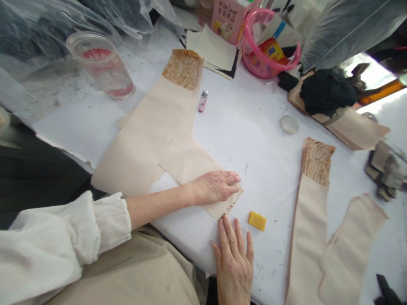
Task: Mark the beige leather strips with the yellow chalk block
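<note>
My left hand (216, 186) lies flat across the narrow end of a beige piece of material (187, 159), its fingers stretched out to the right. That end shows small brown marks along its edge. My right hand (234, 256) rests on the table with its fingers extended, the tips touching or very close to the corner of the same piece. Just right of the fingers lies a small yellow block (257, 221). A larger beige panel (143, 123) with a brown crinkled patch at its top end reaches away to the upper left.
Small pink thread snips (202, 101) lie beyond the panel. A clear plastic cup (104, 70) stands at the left, a pink basket (267, 70) at the back. To the right are a round clear lid (289, 124) and stacked beige strips (308, 228).
</note>
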The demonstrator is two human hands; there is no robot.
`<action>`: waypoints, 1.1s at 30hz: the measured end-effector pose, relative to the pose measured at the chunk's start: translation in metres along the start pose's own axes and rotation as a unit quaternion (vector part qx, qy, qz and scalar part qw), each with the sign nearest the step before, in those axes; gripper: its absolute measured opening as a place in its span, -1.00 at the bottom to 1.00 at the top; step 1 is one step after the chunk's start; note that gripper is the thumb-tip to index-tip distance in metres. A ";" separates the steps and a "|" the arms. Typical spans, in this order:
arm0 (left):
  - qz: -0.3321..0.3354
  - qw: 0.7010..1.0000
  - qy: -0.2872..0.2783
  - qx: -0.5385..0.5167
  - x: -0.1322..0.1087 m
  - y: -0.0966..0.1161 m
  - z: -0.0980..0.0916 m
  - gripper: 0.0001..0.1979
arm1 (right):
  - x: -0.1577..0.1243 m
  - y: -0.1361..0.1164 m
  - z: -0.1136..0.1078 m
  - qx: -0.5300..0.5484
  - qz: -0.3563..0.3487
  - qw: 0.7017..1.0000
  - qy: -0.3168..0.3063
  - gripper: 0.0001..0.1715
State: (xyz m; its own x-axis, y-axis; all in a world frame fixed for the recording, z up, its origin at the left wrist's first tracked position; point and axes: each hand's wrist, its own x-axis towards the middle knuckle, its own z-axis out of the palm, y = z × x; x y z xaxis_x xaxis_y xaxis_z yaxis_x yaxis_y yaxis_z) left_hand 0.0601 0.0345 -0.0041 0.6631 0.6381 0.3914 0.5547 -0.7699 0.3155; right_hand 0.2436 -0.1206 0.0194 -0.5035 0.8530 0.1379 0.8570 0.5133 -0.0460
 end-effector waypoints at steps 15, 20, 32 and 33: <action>-0.001 1.000 -0.011 -0.003 0.000 0.000 0.001 -0.75 | -0.009 0.006 -0.006 0.036 -0.013 0.999 0.004 -0.43; 0.001 1.000 -0.015 0.001 0.000 0.000 -0.001 -0.73 | 0.018 0.002 0.004 0.040 -0.011 0.999 0.005 -0.41; -0.002 1.000 -0.009 0.000 0.000 0.001 -0.002 -0.76 | 0.010 0.010 -0.002 0.040 -0.015 0.999 0.001 -0.37; -0.002 1.000 -0.013 0.002 -0.001 0.001 -0.002 -0.76 | 0.015 0.008 0.001 0.039 -0.016 0.999 0.000 -0.36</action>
State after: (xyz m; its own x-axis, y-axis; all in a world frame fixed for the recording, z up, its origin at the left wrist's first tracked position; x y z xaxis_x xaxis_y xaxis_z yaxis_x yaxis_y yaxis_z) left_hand 0.0591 0.0333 -0.0020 0.6739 0.6411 0.3670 0.5596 -0.7674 0.3130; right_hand 0.2430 -0.1030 0.0204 -0.5311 0.8355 0.1411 0.8286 0.5469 -0.1194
